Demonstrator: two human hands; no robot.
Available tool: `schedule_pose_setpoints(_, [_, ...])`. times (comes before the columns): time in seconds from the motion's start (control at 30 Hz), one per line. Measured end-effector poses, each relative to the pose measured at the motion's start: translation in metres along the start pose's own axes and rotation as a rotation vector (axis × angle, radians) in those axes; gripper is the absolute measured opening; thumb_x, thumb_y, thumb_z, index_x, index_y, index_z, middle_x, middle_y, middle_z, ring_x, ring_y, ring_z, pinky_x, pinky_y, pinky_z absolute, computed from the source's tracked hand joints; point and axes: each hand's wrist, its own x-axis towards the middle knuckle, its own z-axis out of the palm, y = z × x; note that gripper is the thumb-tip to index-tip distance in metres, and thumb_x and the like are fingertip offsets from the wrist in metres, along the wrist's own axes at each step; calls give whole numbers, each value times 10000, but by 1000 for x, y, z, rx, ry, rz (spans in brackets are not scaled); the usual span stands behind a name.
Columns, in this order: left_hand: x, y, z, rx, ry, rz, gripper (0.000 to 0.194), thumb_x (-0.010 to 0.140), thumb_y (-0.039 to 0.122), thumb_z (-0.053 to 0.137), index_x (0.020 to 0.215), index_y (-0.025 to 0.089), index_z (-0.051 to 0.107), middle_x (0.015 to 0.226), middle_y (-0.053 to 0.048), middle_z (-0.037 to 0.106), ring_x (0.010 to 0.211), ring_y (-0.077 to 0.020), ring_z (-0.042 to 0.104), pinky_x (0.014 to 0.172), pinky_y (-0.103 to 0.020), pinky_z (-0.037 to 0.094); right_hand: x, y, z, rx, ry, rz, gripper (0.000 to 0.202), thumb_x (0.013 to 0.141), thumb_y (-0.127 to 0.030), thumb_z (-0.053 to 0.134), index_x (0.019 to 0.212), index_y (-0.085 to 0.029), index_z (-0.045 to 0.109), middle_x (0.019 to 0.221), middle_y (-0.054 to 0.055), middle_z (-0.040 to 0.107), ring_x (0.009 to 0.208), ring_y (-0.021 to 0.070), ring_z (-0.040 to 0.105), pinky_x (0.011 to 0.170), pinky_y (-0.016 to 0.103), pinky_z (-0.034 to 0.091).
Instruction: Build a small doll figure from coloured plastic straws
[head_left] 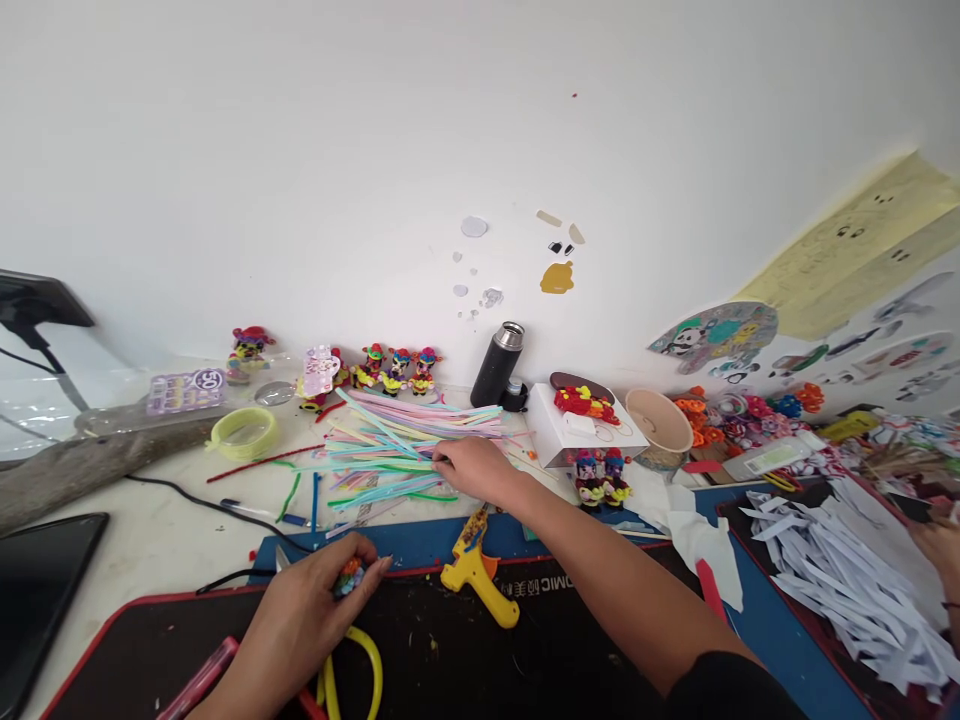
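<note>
My left hand [311, 610] is closed around a small multicoloured piece [349, 577] with orange and blue parts, low on the left over the black mat. My right hand [469, 468] reaches over the pile of pastel pipe cleaners [397, 430]; its fingers are bent down onto the strands, and what lies between the fingertips is hidden. A yellow glue gun [480, 580] lies on the mat between my hands. Yellow-handled scissors [371, 665] rest beside my left hand, partly hidden by it.
Small pipe-cleaner figures [397, 370] stand along the wall. A black thermos [499, 365], a white box [585, 430] and a bowl [660, 425] are behind my right arm. White paper strips [847, 580] and another person's hand [937, 545] are at far right.
</note>
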Motion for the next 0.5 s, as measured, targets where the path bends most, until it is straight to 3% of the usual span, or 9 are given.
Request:
schedule_pose_setpoints(0.33, [0, 1, -1, -6, 0, 5, 283, 982, 505, 585, 819, 286, 659, 654, 75, 703, 490, -143, 647, 507, -206, 452, 2, 2, -21, 131, 133, 81, 235, 1059, -324, 560, 1171, -236, 746, 992, 38, 804, 907, 210, 704, 706, 276, 395])
schedule_pose_setpoints(0.5, [2, 3, -2, -5, -14, -15, 301, 975, 524, 572, 808, 288, 657, 643, 70, 700, 461, -149, 611, 493, -219, 446, 12, -1, -19, 97, 118, 85, 273, 1057, -349, 566, 1264, -240, 707, 1036, 53, 801, 969, 231, 710, 753, 286, 431])
